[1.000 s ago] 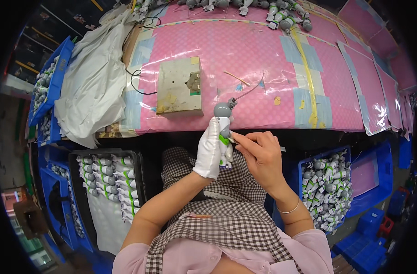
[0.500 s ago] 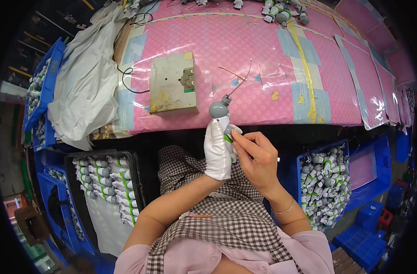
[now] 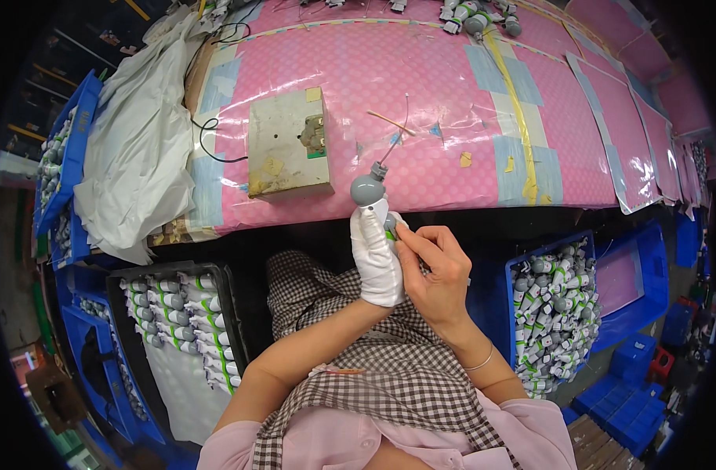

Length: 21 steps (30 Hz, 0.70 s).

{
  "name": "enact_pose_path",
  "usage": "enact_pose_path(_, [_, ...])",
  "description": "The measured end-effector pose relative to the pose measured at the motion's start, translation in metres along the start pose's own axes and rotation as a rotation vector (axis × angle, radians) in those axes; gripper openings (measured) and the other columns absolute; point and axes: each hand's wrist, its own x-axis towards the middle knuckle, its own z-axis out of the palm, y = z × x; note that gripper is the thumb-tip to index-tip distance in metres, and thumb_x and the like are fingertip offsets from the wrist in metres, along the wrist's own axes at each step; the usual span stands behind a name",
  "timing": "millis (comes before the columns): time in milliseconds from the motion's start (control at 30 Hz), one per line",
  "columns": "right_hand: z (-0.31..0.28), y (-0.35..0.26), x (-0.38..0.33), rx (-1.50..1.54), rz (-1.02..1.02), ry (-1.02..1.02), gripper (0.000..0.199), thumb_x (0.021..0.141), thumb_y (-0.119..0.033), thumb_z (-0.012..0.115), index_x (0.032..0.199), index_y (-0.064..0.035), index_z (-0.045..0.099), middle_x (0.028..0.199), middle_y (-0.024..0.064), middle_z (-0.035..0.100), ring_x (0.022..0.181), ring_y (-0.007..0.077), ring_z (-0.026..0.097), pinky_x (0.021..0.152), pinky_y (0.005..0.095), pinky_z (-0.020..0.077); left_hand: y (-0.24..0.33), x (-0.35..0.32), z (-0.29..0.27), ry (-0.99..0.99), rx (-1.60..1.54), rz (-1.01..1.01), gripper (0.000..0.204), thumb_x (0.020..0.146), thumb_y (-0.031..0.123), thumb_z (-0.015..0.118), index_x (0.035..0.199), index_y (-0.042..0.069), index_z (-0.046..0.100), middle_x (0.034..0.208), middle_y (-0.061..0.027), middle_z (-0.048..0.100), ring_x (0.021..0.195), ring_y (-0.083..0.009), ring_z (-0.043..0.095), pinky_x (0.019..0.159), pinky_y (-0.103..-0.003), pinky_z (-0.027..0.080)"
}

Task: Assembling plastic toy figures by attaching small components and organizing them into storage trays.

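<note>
A white, grey and green plastic toy part (image 3: 366, 190) with a round grey ball sits in my left hand (image 3: 377, 270), which wears a white glove and is wrapped round its body. From the grey fitting at its top, a thin wire (image 3: 395, 141) sticks out over the table edge. My bare right hand (image 3: 438, 274) has thumb and forefinger pinched against the side of the same toy part, at a small grey piece beside the green band. Gloved fingers hide most of the body.
Ahead, a metal box (image 3: 287, 149) with a cord stands on the pink-covered table (image 3: 405, 66), near a loose wire (image 3: 385, 121). Similar parts lie in rows in a black tray (image 3: 231, 313) at left and fill a blue bin (image 3: 508, 313) at right. White sheeting (image 3: 138, 149) drapes the table's left end.
The whole view has shifted slightly. Both hands stay on the toy part, with the right fingers still pinched at its side, and the wire leans a little less to the right.
</note>
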Motion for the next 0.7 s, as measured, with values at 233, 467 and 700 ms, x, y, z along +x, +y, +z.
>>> enact_pose_path(233, [-0.002,0.008,0.005,0.130,0.096,0.073,0.025,0.077,0.002,0.065,0.102,-0.0037,0.068,0.076,0.0058,0.060,0.057,0.0066,0.049,0.049,0.0195,0.0372,0.007,-0.005,0.010,0.065,0.003,-0.019,0.032,0.098,0.037,0.037,0.110,0.009,0.045,0.080,-0.0014,0.052,0.065,-0.0078,0.050,0.052,-0.020,0.042])
enact_pose_path(467, [-0.016,0.006,0.000,0.072,0.033,-0.037,0.025,0.079,0.001,0.064,0.103,-0.0024,0.067,0.079,0.0069,0.063,0.059,0.0070,0.052,0.049,0.0196,0.0388,0.009,-0.017,0.008,0.086,0.100,-0.093,0.038,0.097,0.043,0.034,0.112,0.010,0.044,0.079,-0.0012,0.053,0.056,-0.0072,0.050,0.043,-0.019,0.040])
enact_pose_path(700, [-0.017,0.007,0.002,-0.016,-0.068,-0.063,0.025,0.078,0.000,0.064,0.102,-0.0033,0.067,0.077,0.0101,0.062,0.059,0.0143,0.057,0.051,0.0250,0.0434,0.009,-0.019,-0.004,0.101,0.072,-0.190,0.047,0.095,0.052,0.034,0.105,0.008,0.046,0.081,-0.0001,0.051,0.061,-0.0071,0.048,0.049,-0.020,0.040])
